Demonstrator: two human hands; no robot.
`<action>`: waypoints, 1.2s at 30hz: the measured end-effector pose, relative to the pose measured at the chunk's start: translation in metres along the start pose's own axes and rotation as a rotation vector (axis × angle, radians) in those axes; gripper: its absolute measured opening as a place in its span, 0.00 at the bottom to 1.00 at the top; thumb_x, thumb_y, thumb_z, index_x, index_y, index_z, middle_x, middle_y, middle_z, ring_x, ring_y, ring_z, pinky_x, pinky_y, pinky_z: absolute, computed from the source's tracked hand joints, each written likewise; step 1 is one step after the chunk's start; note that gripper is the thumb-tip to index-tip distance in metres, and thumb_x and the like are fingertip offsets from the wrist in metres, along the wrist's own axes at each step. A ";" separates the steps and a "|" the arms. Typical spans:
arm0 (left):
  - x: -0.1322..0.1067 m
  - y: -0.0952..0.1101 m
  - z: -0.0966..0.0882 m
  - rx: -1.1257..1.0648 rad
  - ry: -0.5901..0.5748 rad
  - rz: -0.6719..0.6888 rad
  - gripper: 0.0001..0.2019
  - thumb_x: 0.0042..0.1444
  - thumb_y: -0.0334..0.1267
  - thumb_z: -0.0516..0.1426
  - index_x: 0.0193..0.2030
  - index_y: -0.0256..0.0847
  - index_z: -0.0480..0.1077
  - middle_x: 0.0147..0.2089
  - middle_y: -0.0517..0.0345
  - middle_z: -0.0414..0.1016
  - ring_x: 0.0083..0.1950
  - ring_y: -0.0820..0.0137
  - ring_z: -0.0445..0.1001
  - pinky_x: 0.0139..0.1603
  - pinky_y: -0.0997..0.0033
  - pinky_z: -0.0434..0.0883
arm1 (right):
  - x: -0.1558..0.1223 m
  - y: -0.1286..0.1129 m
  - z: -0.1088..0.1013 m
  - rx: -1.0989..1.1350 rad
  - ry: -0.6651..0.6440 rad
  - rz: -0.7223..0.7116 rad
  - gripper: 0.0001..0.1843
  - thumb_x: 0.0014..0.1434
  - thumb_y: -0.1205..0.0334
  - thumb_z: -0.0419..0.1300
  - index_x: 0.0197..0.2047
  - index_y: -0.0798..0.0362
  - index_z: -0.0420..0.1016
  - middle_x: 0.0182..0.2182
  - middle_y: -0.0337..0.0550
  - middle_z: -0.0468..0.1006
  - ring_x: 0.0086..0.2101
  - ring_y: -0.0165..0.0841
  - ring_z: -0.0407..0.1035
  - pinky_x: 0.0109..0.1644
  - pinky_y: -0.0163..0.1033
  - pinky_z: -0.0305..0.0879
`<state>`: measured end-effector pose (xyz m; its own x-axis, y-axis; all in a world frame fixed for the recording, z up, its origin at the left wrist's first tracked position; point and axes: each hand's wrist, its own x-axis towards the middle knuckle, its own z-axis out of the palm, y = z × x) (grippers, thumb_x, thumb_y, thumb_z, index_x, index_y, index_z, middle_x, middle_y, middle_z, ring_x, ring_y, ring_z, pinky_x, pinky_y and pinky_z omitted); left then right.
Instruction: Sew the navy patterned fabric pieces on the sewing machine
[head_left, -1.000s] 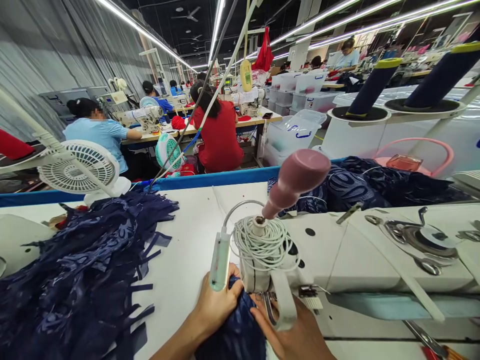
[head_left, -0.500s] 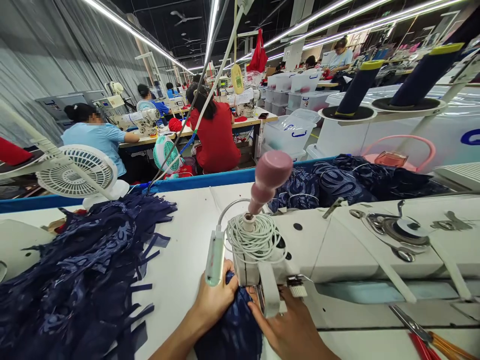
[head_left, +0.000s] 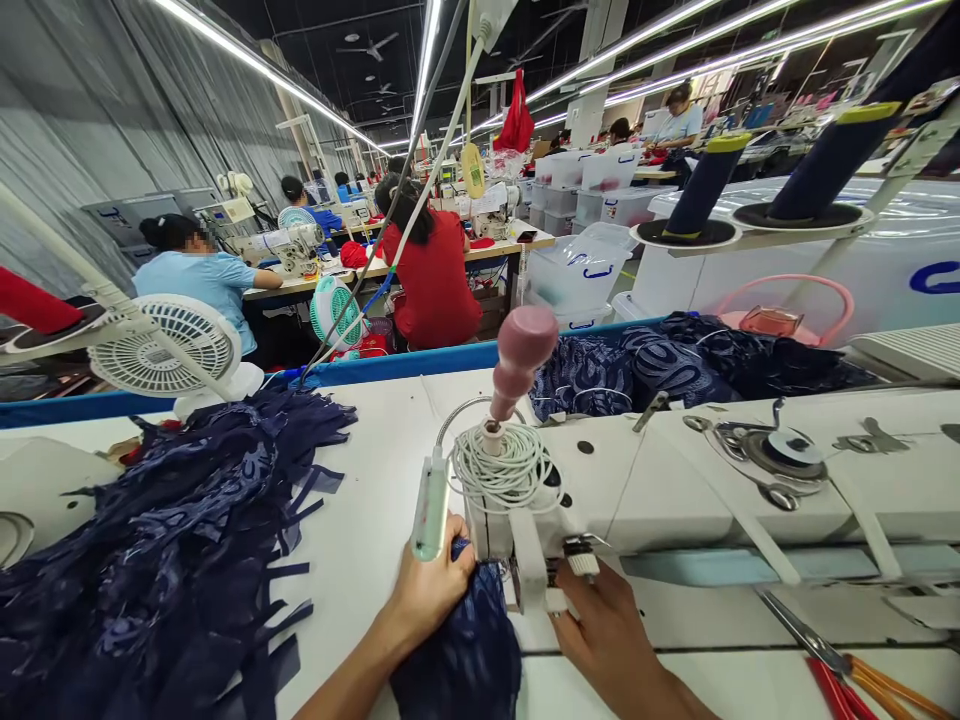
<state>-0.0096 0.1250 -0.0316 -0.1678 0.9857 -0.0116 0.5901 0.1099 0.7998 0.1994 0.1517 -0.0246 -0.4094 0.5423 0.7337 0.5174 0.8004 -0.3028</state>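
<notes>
A white sewing machine point(head_left: 697, 490) stretches across the lower right of the head view. My left hand point(head_left: 431, 590) is closed on a piece of dark navy fabric point(head_left: 461, 655) just left of the needle area. My right hand point(head_left: 604, 625) rests under the machine head, fingers reaching up to the white part beside the needle; whether it grips anything I cannot make out. A small lamp on a gooseneck point(head_left: 431, 505) hangs over my left hand.
A big heap of navy fabric pieces point(head_left: 157, 550) covers the table's left. More navy fabric point(head_left: 697, 360) lies behind the machine. A white fan point(head_left: 161, 345), thread cones point(head_left: 701, 185), red-handled scissors point(head_left: 847, 670) and other people at sewing tables are around.
My right hand has slid off the navy fabric to the right, up to the machine head. The left hand stays closed on the fabric. The view has shifted slightly.
</notes>
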 end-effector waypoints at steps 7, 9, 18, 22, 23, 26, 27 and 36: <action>-0.001 0.002 -0.002 0.006 0.002 0.015 0.03 0.54 0.38 0.59 0.32 0.43 0.71 0.34 0.59 0.76 0.44 0.64 0.75 0.50 0.67 0.72 | -0.001 -0.003 0.000 0.056 0.007 -0.024 0.13 0.63 0.74 0.47 0.35 0.49 0.69 0.27 0.39 0.75 0.26 0.32 0.68 0.29 0.37 0.63; 0.000 0.002 -0.001 0.009 0.008 0.018 0.03 0.53 0.38 0.60 0.32 0.43 0.71 0.34 0.59 0.75 0.45 0.63 0.75 0.51 0.66 0.72 | -0.001 -0.003 0.000 0.049 -0.001 -0.021 0.13 0.62 0.74 0.47 0.35 0.49 0.68 0.26 0.39 0.75 0.26 0.32 0.68 0.29 0.37 0.62; 0.003 -0.004 0.001 0.025 -0.004 0.029 0.02 0.54 0.35 0.57 0.34 0.43 0.71 0.37 0.58 0.75 0.44 0.65 0.74 0.49 0.68 0.71 | 0.000 -0.002 0.004 0.013 0.015 -0.021 0.13 0.61 0.75 0.46 0.31 0.49 0.63 0.22 0.35 0.69 0.22 0.30 0.62 0.26 0.35 0.57; 0.002 -0.004 0.000 0.035 -0.023 0.030 0.04 0.55 0.35 0.56 0.36 0.42 0.72 0.39 0.58 0.75 0.43 0.66 0.74 0.45 0.70 0.71 | 0.001 -0.003 0.003 0.019 0.016 -0.026 0.13 0.61 0.76 0.46 0.31 0.48 0.62 0.22 0.35 0.68 0.22 0.30 0.62 0.26 0.34 0.57; 0.001 -0.004 0.000 0.038 -0.027 0.031 0.04 0.55 0.34 0.56 0.36 0.42 0.72 0.39 0.58 0.75 0.43 0.66 0.74 0.45 0.70 0.71 | 0.001 -0.004 0.003 0.020 0.014 -0.026 0.13 0.61 0.76 0.46 0.32 0.49 0.62 0.22 0.35 0.68 0.23 0.30 0.62 0.26 0.34 0.58; 0.000 -0.004 -0.001 0.045 -0.041 0.041 0.05 0.54 0.33 0.56 0.37 0.42 0.73 0.40 0.58 0.75 0.43 0.66 0.74 0.45 0.71 0.71 | 0.001 -0.004 0.003 0.024 0.003 -0.026 0.13 0.61 0.76 0.45 0.33 0.49 0.63 0.23 0.36 0.69 0.23 0.30 0.62 0.26 0.34 0.59; 0.000 -0.004 -0.001 0.046 -0.047 0.045 0.06 0.54 0.33 0.56 0.37 0.42 0.73 0.40 0.58 0.75 0.43 0.65 0.74 0.45 0.70 0.70 | 0.001 -0.004 0.003 0.026 -0.002 -0.024 0.13 0.61 0.76 0.45 0.34 0.49 0.63 0.23 0.36 0.69 0.23 0.30 0.62 0.26 0.35 0.59; -0.005 0.000 -0.002 0.065 -0.068 0.061 0.04 0.53 0.36 0.57 0.36 0.43 0.73 0.39 0.57 0.76 0.43 0.63 0.74 0.48 0.68 0.70 | -0.006 -0.006 0.005 0.084 -0.080 -0.045 0.12 0.61 0.75 0.49 0.38 0.51 0.70 0.30 0.43 0.75 0.30 0.34 0.69 0.31 0.38 0.67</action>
<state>-0.0105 0.1201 -0.0303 -0.0776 0.9970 -0.0061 0.6480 0.0551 0.7597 0.1949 0.1452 -0.0307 -0.4910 0.5213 0.6980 0.4341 0.8411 -0.3228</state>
